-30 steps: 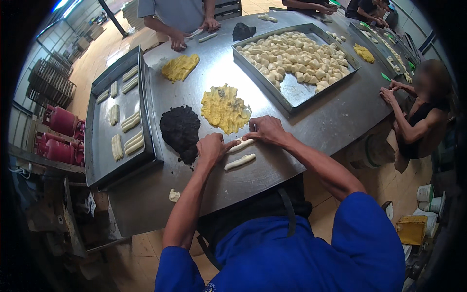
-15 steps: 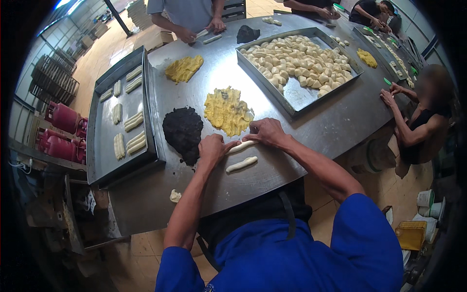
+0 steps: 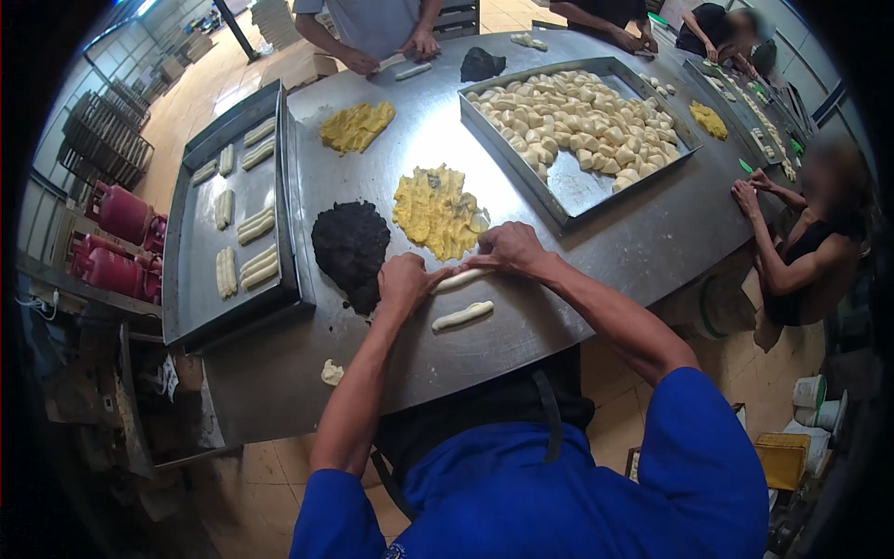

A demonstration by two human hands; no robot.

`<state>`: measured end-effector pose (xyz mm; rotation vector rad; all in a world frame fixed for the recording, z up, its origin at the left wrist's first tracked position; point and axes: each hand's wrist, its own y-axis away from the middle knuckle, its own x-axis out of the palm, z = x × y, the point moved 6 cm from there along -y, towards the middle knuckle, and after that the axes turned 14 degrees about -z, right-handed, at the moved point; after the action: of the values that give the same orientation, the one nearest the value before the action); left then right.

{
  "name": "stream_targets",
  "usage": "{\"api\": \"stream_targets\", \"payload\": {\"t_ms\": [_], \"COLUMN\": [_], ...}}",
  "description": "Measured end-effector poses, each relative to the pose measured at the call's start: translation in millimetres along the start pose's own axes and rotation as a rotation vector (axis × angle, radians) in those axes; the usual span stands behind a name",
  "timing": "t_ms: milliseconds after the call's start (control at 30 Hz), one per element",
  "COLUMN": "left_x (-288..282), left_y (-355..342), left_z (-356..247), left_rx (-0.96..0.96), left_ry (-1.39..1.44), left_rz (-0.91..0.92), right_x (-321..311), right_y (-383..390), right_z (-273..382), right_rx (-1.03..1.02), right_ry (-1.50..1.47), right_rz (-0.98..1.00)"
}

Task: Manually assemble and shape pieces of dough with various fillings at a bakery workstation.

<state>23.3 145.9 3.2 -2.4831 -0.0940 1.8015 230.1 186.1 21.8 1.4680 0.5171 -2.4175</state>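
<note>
My left hand (image 3: 407, 282) and my right hand (image 3: 505, 250) pinch the two ends of a pale dough strip (image 3: 457, 280) on the steel table (image 3: 559, 270). A second dough strip (image 3: 463, 315) lies just below it. A dark crumbly mass (image 3: 346, 247) sits left of my hands, and a lumpy yellow mass (image 3: 433, 210) lies just beyond them. A small dough scrap (image 3: 331, 373) is beside my left forearm.
A tray of dough strips (image 3: 175, 307) stands at left, a tray of dough pieces (image 3: 568, 200) back right. Co-workers stand across the table (image 3: 358, 19) and at right (image 3: 810, 252); yellow and dark masses (image 3: 357, 126) lie farther back. Red gas cylinders (image 3: 116, 265) are left.
My hands stay on the same strip with little change. The view has shifted slightly, and the co-workers' hands have moved a little.
</note>
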Motion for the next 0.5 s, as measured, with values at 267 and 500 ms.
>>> {"api": "stream_targets", "payload": {"t_ms": [267,500], "left_x": [-18,-33], "left_y": [11,44], "left_z": [-2,14], "left_rx": [-0.079,-0.231], "left_ry": [-0.051,0.298], "left_rz": [-0.087,0.076], "right_x": [-1,-5], "right_y": [9,35], "right_z": [-8,-9], "right_rx": [-0.075,0.201], "right_ry": [0.037,-0.263], "right_rz": [-0.141,0.128]}}
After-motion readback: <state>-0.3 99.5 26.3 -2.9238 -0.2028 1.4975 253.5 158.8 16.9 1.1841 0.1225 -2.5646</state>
